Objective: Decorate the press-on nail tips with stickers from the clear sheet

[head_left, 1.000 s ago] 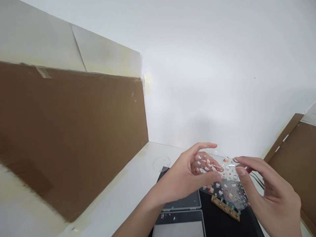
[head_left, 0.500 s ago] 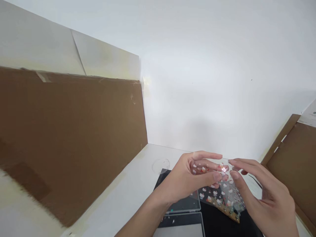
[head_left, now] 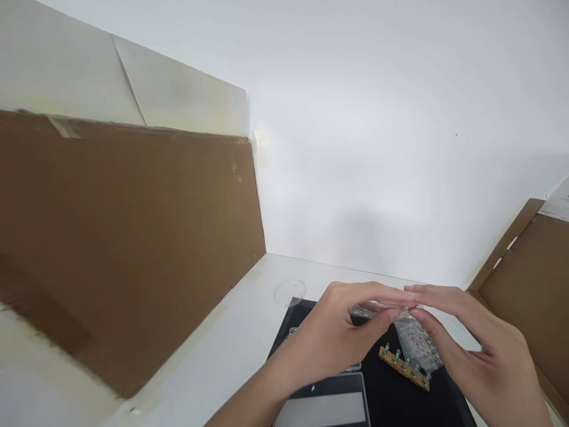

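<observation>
We find left hand point(head_left: 344, 323) and right hand point(head_left: 486, 350) both pinching a clear bag point(head_left: 418, 343), its red-flecked print too small to read, a wooden strip point(head_left: 402, 369) at their fingertips' six o'clock.

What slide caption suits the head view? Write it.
Left hand and right hand hold patterned clear plastic above a black surface.

This looks like a makeshift workstation for small handiwork: a white tabletop point(head_left: 240, 338) against a plain white wall point(head_left: 364, 148), screened on the left by a brown cardboard panel point(head_left: 133, 237) with white sheets point(head_left: 191, 98) above it. More brown cardboard point(head_left: 533, 290) walls the right side. A black mat point(head_left: 386, 406) carries a flat plastic case point(head_left: 329, 409). Whether the room belongs to a home or a workshop, this tight view cannot settle.
</observation>
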{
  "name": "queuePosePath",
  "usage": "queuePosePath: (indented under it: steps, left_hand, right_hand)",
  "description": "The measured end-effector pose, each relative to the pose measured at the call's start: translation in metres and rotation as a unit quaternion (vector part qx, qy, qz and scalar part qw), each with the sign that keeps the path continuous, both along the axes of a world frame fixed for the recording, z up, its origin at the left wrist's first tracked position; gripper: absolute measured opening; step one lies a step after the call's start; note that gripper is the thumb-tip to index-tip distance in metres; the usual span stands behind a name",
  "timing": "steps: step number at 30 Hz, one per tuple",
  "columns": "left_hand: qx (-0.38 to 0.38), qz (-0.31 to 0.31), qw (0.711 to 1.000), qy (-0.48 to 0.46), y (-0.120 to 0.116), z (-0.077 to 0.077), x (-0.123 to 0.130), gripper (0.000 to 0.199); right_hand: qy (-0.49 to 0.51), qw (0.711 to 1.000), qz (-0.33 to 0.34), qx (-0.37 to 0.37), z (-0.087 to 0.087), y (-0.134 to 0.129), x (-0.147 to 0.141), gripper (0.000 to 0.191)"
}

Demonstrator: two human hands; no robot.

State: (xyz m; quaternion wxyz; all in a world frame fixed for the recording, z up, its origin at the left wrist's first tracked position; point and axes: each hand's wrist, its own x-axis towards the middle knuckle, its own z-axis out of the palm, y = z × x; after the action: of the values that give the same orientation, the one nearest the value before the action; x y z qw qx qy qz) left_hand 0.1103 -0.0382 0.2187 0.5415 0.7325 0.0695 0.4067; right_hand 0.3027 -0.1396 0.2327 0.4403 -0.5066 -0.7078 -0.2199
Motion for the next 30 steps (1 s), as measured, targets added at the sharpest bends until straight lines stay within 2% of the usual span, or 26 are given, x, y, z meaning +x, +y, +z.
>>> queuePosePath:
  steps: [5,13,30]
  left_hand:
    - [0.072,0.040,0.997,0.006,0.000,-0.002,0.000,0.033]
    - [0.137,0.043,0.989,-0.021,0.006,-0.002,-0.003,0.031]
    - [0.135,0.042,0.990,-0.019,0.006,-0.002,-0.005,0.030]
  right_hand:
    - [-0.008,1.000,0.004,0.001,-0.004,-0.001,0.003,0.014]
    - [-0.008,1.000,0.023,0.000,0.005,0.000,-0.002,0.013]
    - [-0.004,1.000,0.025,0.011,0.004,0.000,-0.003,0.016]
